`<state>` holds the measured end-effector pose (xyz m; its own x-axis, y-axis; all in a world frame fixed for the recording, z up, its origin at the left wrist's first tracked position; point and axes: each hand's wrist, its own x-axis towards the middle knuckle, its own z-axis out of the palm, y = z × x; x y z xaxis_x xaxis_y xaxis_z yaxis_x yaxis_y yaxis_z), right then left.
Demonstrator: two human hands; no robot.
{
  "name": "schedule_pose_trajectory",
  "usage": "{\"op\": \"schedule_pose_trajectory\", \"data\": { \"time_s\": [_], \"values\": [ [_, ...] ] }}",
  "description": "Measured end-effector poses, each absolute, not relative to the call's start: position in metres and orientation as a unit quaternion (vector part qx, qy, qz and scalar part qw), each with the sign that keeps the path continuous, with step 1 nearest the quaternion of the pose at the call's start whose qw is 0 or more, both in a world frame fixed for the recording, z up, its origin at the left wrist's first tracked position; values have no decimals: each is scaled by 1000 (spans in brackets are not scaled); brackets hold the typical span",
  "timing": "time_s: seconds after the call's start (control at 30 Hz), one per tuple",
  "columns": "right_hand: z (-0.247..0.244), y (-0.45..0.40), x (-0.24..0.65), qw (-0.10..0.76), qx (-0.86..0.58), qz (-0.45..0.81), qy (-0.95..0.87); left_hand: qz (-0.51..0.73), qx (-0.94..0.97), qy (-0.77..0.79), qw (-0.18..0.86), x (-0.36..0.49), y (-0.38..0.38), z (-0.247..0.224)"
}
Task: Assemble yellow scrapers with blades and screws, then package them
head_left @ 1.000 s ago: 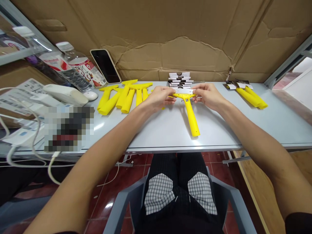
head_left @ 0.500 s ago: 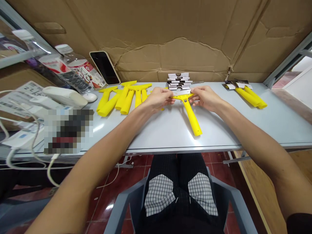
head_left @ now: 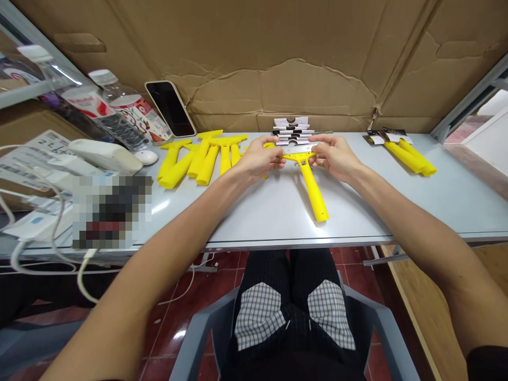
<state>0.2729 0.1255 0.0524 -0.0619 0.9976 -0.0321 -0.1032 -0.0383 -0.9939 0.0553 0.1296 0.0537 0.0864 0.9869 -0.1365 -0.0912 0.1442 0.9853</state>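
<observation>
The left hand (head_left: pixel 260 157) and the right hand (head_left: pixel 336 157) pinch opposite ends of the yellow scraper (head_left: pixel 315 194), their fingers nearly closed on its head, where a metal blade (head_left: pixel 298 150) lies. The scraper is above the table (head_left: pixel 357 214), before the stacked white packets (head_left: pixel 291 125). On the carton label (head_left: pixel 34 161), "22" is readable, then unclear marks; the bottle label (head_left: pixel 145 115) is too blurred.

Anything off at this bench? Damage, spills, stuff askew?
The cardboard behind the table: a ragged, wavy line crosses its lower part, a crease or a tear, I can't tell which. A pixelated patch at left hides whatever lies there. I see no spill, and the held yellow tool shows no obvious damage.
</observation>
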Motion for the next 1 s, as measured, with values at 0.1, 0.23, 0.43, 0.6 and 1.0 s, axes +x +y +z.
{"op": "schedule_pose_trajectory", "data": {
  "time_s": [0.1,0.23,0.43,0.6,1.0],
  "values": [
    [52,126,273,498,-467,546,-485,461,474,490,569,54,130,53],
    [53,126,274,504,-468,541,-484,446,488,491,567,48,135,56],
    [57,129,281,519,-461,528,-490,525,497,506,470,14,153,69],
    [59,130,284,517,-475,518,-489,496,616,541,287,-10,161,68],
    [60,128,283,511,-475,519,-495,65,849,477,219,-20,162,72]
  ]
}}
